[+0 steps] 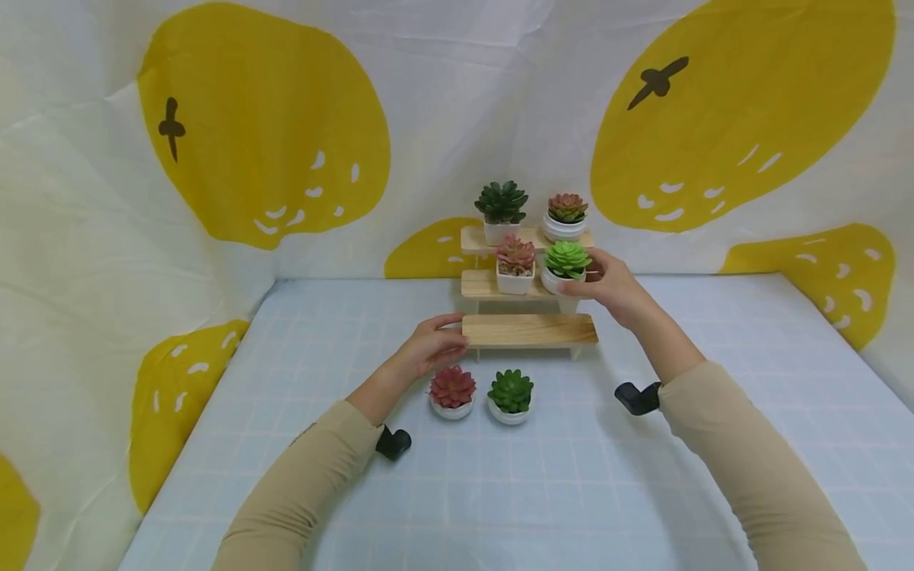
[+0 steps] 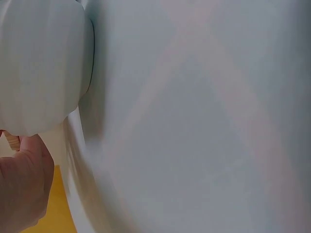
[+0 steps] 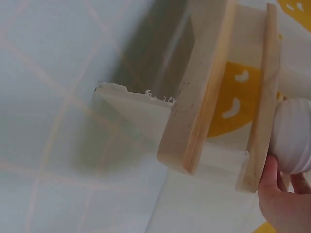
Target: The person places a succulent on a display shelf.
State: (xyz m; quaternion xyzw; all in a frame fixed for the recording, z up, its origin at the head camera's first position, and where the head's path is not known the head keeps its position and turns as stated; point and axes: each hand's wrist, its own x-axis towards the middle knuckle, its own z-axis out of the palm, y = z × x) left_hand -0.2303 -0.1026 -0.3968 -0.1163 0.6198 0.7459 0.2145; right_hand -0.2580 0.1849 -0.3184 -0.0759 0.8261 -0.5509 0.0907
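A three-tier wooden stand (image 1: 530, 331) stands at the back of the table. My right hand (image 1: 616, 292) grips the white round pot of a bright green succulent (image 1: 567, 260) at the right end of the middle tier; in the right wrist view my fingers are against this white pot (image 3: 292, 133), beside the board's edge. My left hand (image 1: 433, 346) holds the left end of the lowest tier. Two potted succulents, a red one (image 1: 453, 388) and a dark green one (image 1: 510, 392), sit on the table in front. A white pot (image 2: 41, 63) fills the left wrist view's upper left.
On the middle tier, a pink succulent (image 1: 516, 258) in a square pot stands left of the bright green one. The top tier bears a dark green succulent (image 1: 502, 205) and a reddish one (image 1: 567, 210). Behind hangs a white cloth (image 1: 485, 103) with yellow fruit prints.
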